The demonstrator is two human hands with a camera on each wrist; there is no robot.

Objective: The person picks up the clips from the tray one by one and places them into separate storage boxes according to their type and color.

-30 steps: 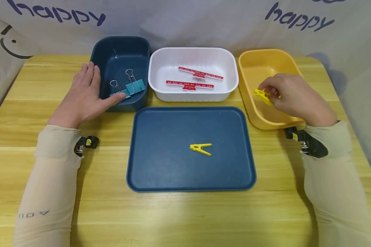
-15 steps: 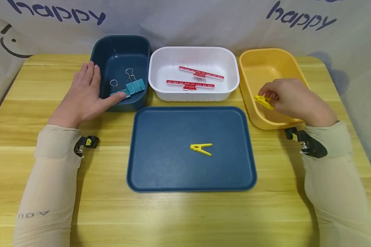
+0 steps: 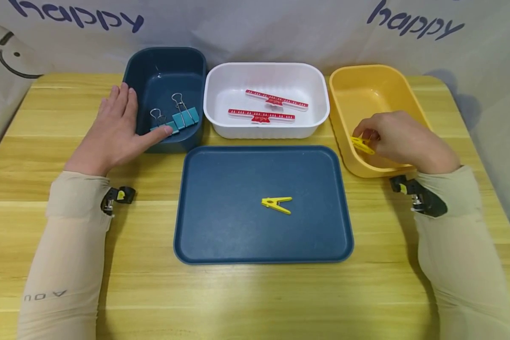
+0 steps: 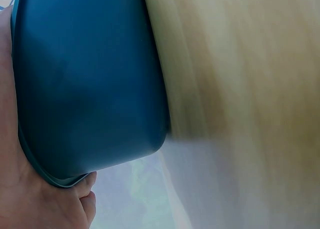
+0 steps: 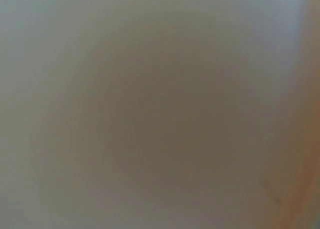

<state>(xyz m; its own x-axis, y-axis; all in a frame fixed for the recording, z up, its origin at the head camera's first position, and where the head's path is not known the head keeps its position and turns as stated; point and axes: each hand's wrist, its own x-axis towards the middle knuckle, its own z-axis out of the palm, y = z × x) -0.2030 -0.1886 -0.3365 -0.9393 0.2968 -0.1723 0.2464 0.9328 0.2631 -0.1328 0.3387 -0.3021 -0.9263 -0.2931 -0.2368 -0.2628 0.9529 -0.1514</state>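
Note:
In the head view my right hand (image 3: 401, 139) is down inside the yellow bin (image 3: 380, 171). Thumb and fingers pinch a yellow clothespin (image 3: 362, 145) near the bin's left wall; the fingertips are partly hidden. A second yellow clothespin (image 3: 276, 204) lies on the flat blue tray (image 3: 221, 236). My left hand (image 3: 110, 134) rests on the left rim of the dark blue bin (image 3: 163, 71), fingers straight, thumb across the front rim. Teal binder clips (image 3: 184, 117) lie in that bin beside the thumb. The left wrist view shows the blue bin's outer wall (image 4: 90, 89) against the palm.
A white bin (image 3: 265, 133) with two red ruler clips (image 3: 261, 116) stands between the blue and yellow bins. All stand on a wooden table (image 3: 255, 302), before a pale cloth (image 3: 255, 28) with lettering. The right wrist view is too blurred to read.
My right hand has moved a little lower into the yellow bin with the clothespin, which is now close to the left wall. My left hand has stayed on the blue bin.

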